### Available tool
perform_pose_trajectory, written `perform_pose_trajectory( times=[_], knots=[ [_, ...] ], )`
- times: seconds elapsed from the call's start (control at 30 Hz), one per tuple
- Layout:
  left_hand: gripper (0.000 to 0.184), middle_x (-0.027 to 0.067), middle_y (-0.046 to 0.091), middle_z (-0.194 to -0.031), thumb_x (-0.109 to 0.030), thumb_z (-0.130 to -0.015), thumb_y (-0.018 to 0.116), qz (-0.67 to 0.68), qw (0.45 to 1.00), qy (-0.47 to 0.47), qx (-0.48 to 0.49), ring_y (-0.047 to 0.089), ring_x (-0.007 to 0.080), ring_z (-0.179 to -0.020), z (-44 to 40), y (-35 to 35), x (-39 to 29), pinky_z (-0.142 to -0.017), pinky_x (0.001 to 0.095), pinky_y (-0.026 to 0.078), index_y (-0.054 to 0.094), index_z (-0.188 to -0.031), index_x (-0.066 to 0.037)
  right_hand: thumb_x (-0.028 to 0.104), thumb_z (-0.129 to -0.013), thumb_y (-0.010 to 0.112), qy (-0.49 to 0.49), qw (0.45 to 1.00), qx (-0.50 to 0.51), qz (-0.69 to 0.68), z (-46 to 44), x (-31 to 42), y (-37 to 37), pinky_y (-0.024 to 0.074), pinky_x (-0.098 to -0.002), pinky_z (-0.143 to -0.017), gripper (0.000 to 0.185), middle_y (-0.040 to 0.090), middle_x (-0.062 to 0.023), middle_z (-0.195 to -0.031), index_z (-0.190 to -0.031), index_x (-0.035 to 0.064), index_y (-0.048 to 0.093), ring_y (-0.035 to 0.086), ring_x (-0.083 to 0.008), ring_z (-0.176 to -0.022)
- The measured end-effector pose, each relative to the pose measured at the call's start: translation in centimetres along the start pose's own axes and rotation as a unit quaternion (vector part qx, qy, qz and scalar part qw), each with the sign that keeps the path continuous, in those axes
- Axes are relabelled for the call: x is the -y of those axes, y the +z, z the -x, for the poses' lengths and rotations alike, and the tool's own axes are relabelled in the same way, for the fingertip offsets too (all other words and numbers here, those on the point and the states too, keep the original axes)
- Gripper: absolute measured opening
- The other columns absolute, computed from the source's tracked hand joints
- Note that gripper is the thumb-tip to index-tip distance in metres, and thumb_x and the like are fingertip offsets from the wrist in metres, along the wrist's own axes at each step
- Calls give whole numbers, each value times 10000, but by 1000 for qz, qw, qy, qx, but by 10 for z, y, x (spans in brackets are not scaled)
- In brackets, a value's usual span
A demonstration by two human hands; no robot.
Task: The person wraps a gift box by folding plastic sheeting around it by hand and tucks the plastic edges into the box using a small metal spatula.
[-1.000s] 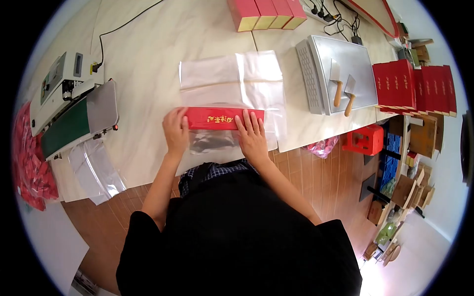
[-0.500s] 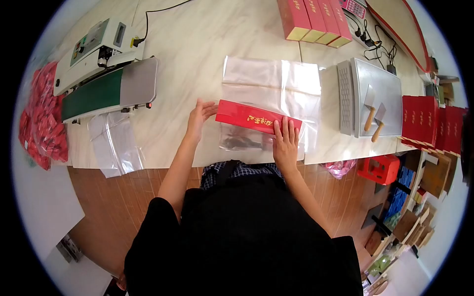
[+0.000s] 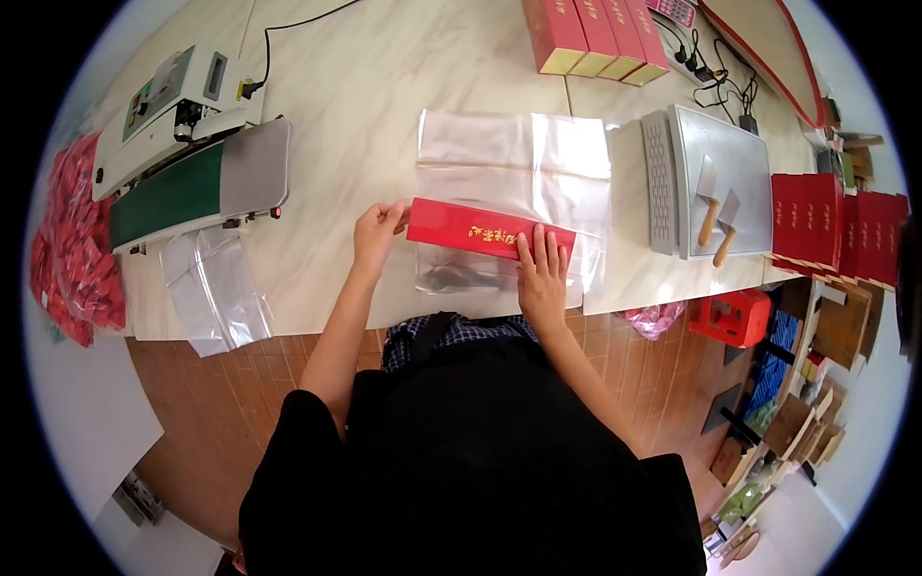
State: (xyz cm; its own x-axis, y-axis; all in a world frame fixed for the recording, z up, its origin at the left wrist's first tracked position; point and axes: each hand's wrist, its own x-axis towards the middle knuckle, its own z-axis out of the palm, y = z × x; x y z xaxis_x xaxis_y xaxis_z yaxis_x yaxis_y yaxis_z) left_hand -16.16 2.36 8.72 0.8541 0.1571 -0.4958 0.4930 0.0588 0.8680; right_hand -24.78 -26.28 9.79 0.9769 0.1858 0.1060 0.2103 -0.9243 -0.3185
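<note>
A long red box (image 3: 451,225) with gold characters lies slightly tilted across clear plastic bags (image 3: 471,144) on the table. My right hand (image 3: 544,278) rests on the box's right part, fingers laid flat over its top and a little apart. At the other end, my left hand (image 3: 376,238) has its fingers drawn together in a pinch beside the box's left edge. Whatever sits between those fingertips, if anything, is too small to make out. Part of the plastic shows below the box, near the table's front edge.
On the left stand a sealing machine (image 3: 158,125) with a green belt (image 3: 168,206), another clear bag (image 3: 213,288) and a bag of red packets (image 3: 77,250). Several red boxes (image 3: 595,38) stand at the back. Two wooden-handled scrapers (image 3: 715,216) lie on a metal unit (image 3: 663,182) at right.
My left hand's fingers have gone from stretched out to drawn together at the box's left end. The right hand stays on the box. The whole view has shifted slightly.
</note>
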Motion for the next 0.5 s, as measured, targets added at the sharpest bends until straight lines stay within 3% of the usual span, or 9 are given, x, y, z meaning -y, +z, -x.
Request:
perform_pose_trajectory(
  times=[0.1,0.33,0.4,0.43,0.5],
  knots=[
    [258,168,698,-1083,-247,-1020,557,-1,1000,-15,12,694,218,-988,2,0,-2,-882,320,548,594,-1003,8,45,-841,591,1,1000,2,-4,1,2,0,202,-509,-1190,717,300,-141,-1585,-1515,151,371,269,-331,-1467],
    [261,173,672,-1140,-254,-1015,566,42,999,-18,13,690,234,-971,3,1,10,-882,339,542,536,-1054,3,15,-832,576,-3,1000,-15,-4,1,1,3,207,-512,-1187,702,317,-136,-1578,-1498,152,399,292,-336,-1456],
    [306,169,632,-1203,-238,-981,617,-92,979,107,-145,644,256,-1057,9,9,9,-950,392,494,527,-1120,20,7,-839,565,-7,1000,-29,0,0,0,5,210,-515,-1183,683,336,-137,-1569,-1488,156,416,307,-339,-1448],
    [306,169,632,-1203,-238,-981,617,-93,980,107,-142,644,256,-1057,13,13,6,-950,392,494,527,-1120,20,7,-839,565,-5,1000,-30,1,1,0,6,210,-515,-1183,683,336,-137,-1569,-1488,156,416,307,-339,-1448],
    [367,157,577,-1267,-223,-914,682,-262,866,362,-225,579,289,-1121,23,22,-4,-997,425,433,547,-1183,-12,-12,-860,569,-11,999,-47,-7,1,1,7,231,-514,-1171,632,371,-160,-1542,-1463,136,450,336,-353,-1427]
  ],
)
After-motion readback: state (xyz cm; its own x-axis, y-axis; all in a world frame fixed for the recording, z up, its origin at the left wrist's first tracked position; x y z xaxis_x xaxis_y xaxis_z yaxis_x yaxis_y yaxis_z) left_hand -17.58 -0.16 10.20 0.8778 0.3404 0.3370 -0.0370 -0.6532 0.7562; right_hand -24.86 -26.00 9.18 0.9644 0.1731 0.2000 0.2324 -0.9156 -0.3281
